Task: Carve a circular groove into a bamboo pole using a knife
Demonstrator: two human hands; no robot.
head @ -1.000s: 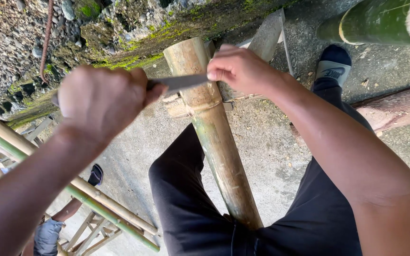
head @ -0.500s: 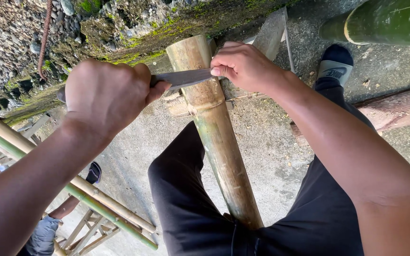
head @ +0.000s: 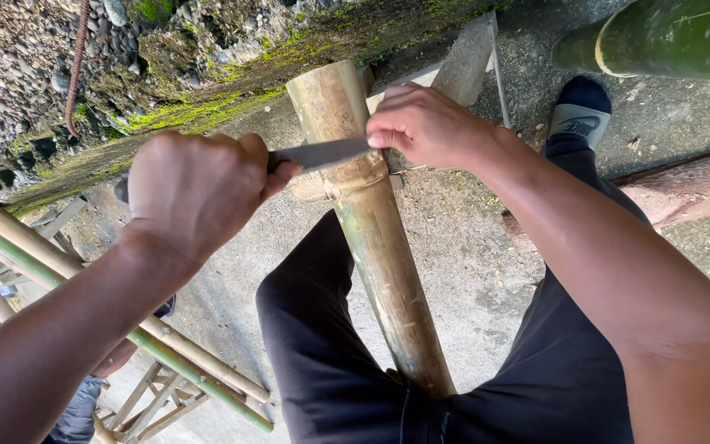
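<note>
Knife [head: 318,154] across bamboo pole [head: 380,238] | left hand [head: 195,193] on handle | right hand [head: 425,127] on tip

Nothing here in the way of packages, signs or screens, honestly. The closest thing to a label is the small light mark on the grey patch of the dark shoe [head: 581,119] up at the top right, sitting on the concrete floor. It's a curved, pale shape on grey, too small to make out properly. There might be a faint scribbled line on the green bamboo [head: 659,37] in the top right corner, but I can't tell.
</note>
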